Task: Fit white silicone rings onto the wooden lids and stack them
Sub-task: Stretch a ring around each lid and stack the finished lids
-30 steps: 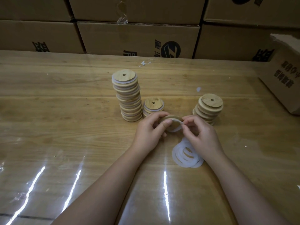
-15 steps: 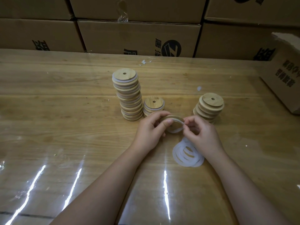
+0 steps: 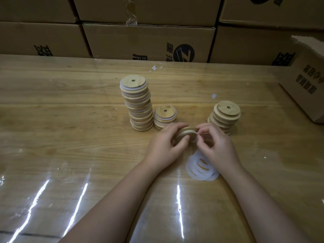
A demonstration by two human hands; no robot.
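My left hand grips a wooden lid held on edge above the table. My right hand pinches a white silicone ring against that lid's rim. A loose pile of white rings lies on the table just below my right hand. A tall stack of ringed lids stands behind my left hand, with a short ringed stack beside it. A stack of bare wooden lids stands behind my right hand.
The wooden table has a glossy clear cover with light streaks near me. Cardboard boxes line the far edge. One open box sits on the table at the far right.
Both hands stay at the lid. The lid has turned slightly between my fingers and the ring sits closer round its rim. The stacks and the ring pile have not moved.
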